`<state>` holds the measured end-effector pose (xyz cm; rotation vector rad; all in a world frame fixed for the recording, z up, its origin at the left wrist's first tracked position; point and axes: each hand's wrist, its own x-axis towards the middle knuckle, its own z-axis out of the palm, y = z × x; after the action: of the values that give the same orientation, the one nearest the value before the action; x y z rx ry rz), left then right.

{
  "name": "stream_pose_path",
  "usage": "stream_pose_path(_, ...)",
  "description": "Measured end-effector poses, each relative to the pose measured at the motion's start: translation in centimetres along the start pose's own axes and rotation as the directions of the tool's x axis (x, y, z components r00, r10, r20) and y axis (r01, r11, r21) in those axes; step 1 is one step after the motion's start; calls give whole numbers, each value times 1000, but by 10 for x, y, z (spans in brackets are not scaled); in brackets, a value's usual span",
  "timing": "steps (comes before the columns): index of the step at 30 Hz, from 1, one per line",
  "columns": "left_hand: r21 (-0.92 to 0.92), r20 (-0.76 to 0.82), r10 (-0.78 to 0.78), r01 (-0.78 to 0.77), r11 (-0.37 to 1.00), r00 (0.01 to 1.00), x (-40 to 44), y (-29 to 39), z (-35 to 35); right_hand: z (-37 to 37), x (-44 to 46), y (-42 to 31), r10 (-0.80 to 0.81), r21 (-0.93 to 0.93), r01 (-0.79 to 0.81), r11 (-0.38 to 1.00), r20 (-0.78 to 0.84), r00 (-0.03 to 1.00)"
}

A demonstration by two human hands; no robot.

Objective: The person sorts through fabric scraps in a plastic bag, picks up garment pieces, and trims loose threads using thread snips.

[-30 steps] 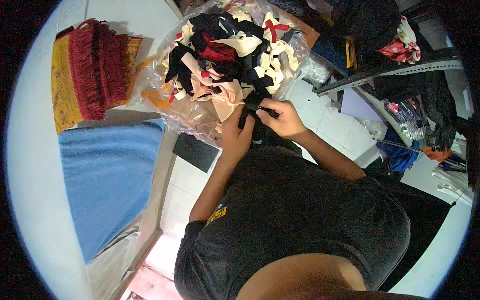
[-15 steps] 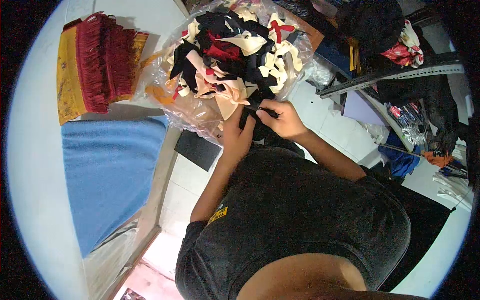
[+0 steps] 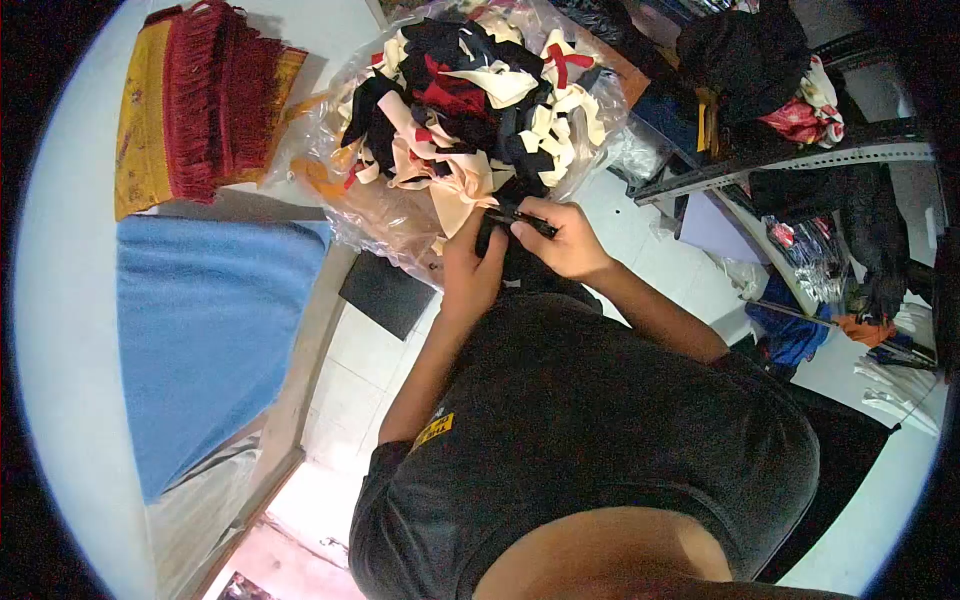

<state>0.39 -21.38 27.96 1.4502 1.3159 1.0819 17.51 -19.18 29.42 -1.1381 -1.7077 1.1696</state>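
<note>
My right hand [image 3: 570, 240] is closed around a slim black tool [image 3: 537, 224]. Its tip points left toward my other hand; whether it is a pair of thread snips I cannot tell. My left hand [image 3: 468, 268] is closed on dark cloth [image 3: 489, 238] right beside that tip. More black fabric [image 3: 530, 268] hangs between the hands, close to my body. Just beyond them a heap of fabric scraps [image 3: 455, 185], cream, black, peach and red, fills a clear plastic bag [image 3: 375, 225].
At left lie a blue cloth [image 3: 215, 330] and a fringed maroon and yellow textile [image 3: 210, 110]. A dark flat panel [image 3: 388, 293] is below the bag. At right stands a perforated metal rack [image 3: 790, 158] with black cloth and wrapped packets [image 3: 805, 250].
The camera view has shifted slightly, so the left-hand textiles sit a bit higher. The tool in my right hand is tilted slightly differently; both hands stay almost in place.
</note>
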Motion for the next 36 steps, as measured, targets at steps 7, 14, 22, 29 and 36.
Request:
stream_pose_path(7, -135, -170, 40, -63, 989, 985, 1, 4, 0, -4, -7, 1, -40, 15, 39, 999, 71, 997)
stream_pose_path(14, -164, -189, 29, -61, 985, 981, -4, -1, -5, 9, -12, -1, 1, 32, -3, 999, 63, 998)
stream_pose_path(22, -132, -199, 14, -41, 990, 980, -7, 2, -7, 13, -13, -9, 32, 11, -32, 999, 16, 999)
stream_pose_path(29, -174, -152, 9, -36, 984, 988, -6, 1, -13, 16, -4, -13, -45, -14, 45, 999, -6, 999)
stream_pose_path(36, -207, -101, -29, 8, 978, 994, -5, -14, -11, 12, 1, -10, -9, -6, 9, 1000, -22, 1000)
